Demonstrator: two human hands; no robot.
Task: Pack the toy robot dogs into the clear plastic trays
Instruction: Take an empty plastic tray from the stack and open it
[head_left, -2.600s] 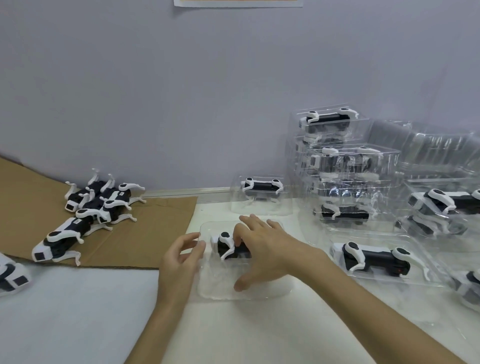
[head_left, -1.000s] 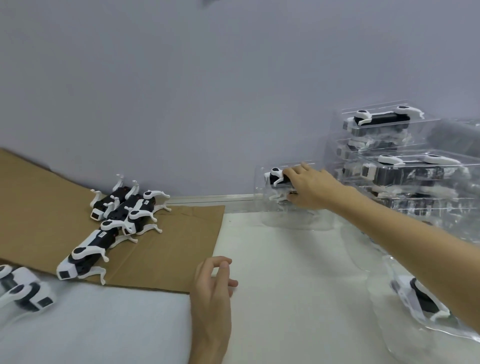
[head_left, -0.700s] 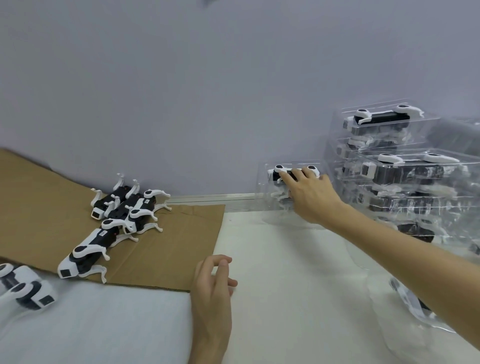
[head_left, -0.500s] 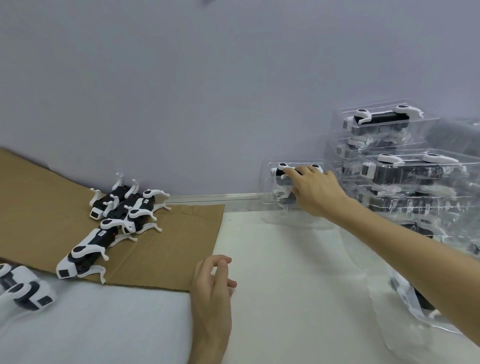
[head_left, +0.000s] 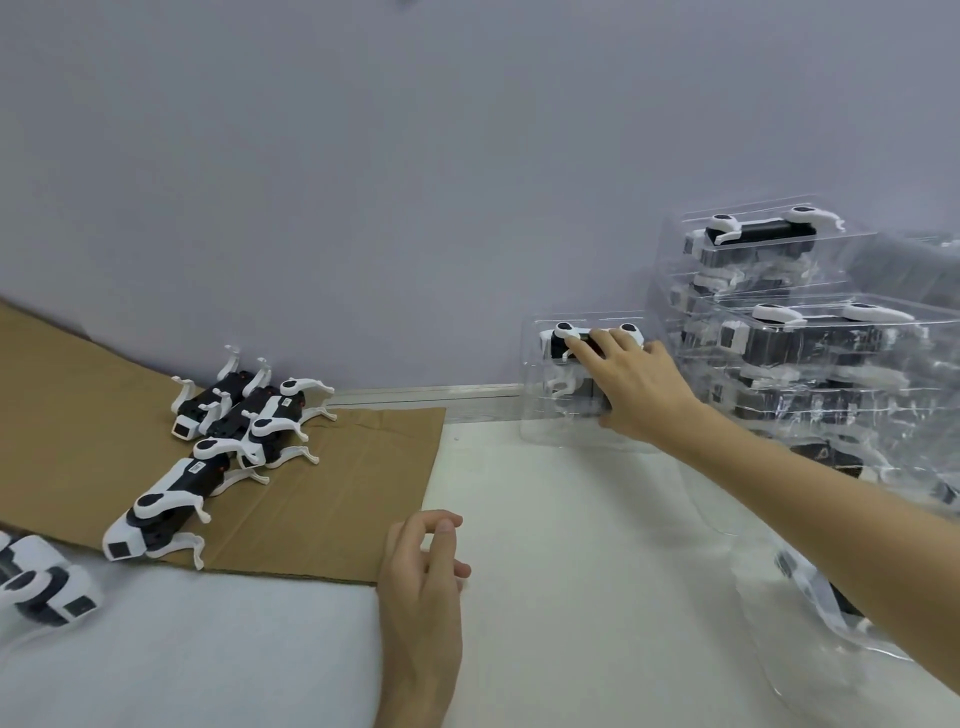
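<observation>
Right hand holding a packed tray at the far edge of the desk

The right hand (head_left: 639, 395) is gripping a clear plastic tray (head_left: 532, 374) against the wall, with its fingers (head_left: 582, 345) lying across the top and the thumb pressing low on the front wall. A black-and-white toy robot dog (head_left: 563, 332) is lying on its side inside that tray, and a second dog is showing just below it. The left hand (head_left: 423, 582) is resting on the white desk (head_left: 571, 545) at the near edge of the cardboard sheet (head_left: 353, 483), its fingers loosely curled and holding nothing. Loose toy robot dogs (head_left: 244, 415) are lying clustered on the cardboard towards the desk's left side. A stack of filled trays (head_left: 810, 332) is standing at the far right, just beside the held tray.
</observation>
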